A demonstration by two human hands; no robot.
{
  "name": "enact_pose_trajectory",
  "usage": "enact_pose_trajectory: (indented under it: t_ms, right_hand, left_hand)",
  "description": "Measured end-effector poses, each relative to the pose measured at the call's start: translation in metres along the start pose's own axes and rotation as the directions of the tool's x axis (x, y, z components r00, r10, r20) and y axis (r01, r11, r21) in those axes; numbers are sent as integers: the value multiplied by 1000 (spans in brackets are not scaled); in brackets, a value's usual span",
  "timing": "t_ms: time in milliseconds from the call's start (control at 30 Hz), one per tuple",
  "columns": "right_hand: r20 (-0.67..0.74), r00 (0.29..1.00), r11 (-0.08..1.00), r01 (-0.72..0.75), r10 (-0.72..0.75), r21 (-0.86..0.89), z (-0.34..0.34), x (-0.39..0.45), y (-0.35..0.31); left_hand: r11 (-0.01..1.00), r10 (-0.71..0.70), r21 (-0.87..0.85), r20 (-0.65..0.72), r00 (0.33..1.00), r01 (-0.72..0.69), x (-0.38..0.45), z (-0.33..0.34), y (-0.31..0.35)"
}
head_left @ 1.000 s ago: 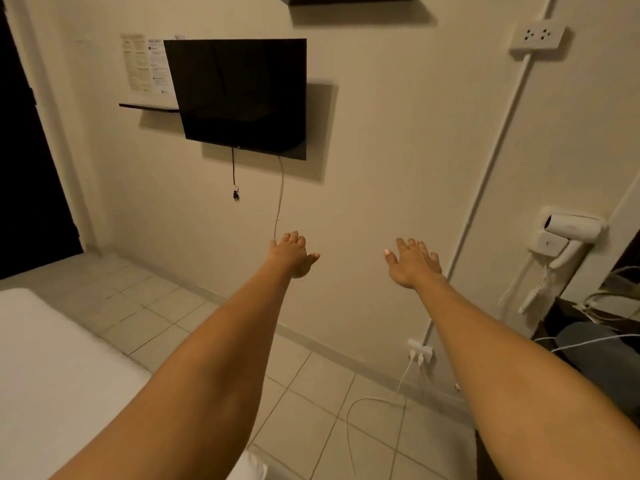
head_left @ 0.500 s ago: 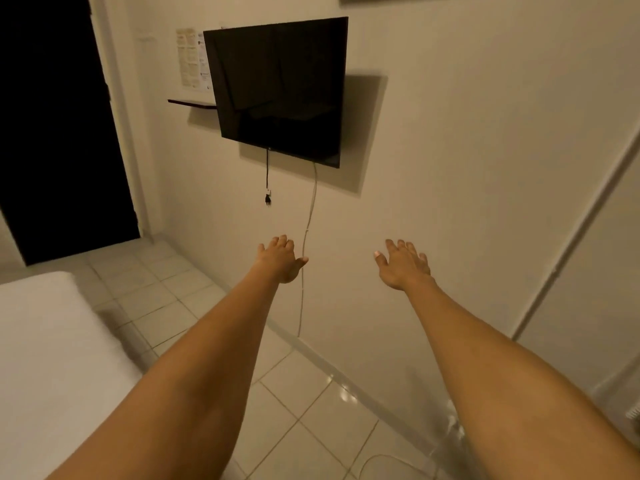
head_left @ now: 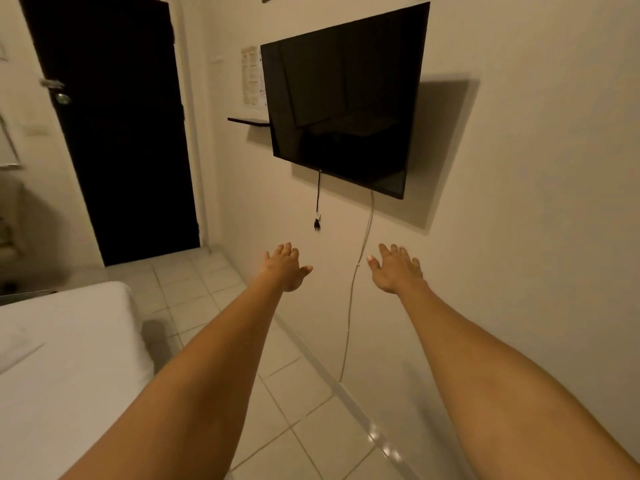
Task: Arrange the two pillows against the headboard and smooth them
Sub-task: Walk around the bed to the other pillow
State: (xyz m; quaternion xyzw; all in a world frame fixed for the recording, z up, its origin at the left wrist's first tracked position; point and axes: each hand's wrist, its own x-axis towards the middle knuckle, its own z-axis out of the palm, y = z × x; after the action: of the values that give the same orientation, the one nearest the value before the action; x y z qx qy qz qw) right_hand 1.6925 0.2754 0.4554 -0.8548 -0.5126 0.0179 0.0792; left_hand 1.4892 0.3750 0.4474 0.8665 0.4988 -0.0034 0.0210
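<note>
Both arms stretch straight out in front of me over the tiled floor. My left hand (head_left: pixel 284 267) is held palm down with its fingers spread and holds nothing. My right hand (head_left: pixel 395 269) is the same, fingers apart and empty, about a hand's width to the right. A corner of the bed (head_left: pixel 65 358) with a white sheet lies at the lower left, beside my left forearm. No pillow and no headboard are in view.
A black flat television (head_left: pixel 341 98) hangs on the wall ahead, with a dangling plug (head_left: pixel 317 221) and a white cable (head_left: pixel 356 289) below it. A dark door (head_left: pixel 114 133) stands at the far left. White floor tiles (head_left: pixel 298 393) run between bed and wall.
The view has swung to the left: the television has shifted right, the dark door has come into sight, and the hair dryer and wall socket have left the frame. Both hands stay outstretched and empty.
</note>
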Motion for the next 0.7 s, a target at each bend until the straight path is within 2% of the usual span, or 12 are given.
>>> enact_pose_trajectory:
  t_ms: [267,433,700]
  right_hand:
    - [17,973,973,231,-231,-10,16,139,-61]
    - [38,931,932,364,-363,1,29,214,-109]
    - [104,853,859,510,-511,36,71,307,-203]
  left_hand:
    - [968,-252,-12,-64,966,251,93,-2,-54]
    - [939,-341,-61,-72,937,337,134,-4,-87]
    - [873,-481,-89,-6,877,479,191,14,-183]
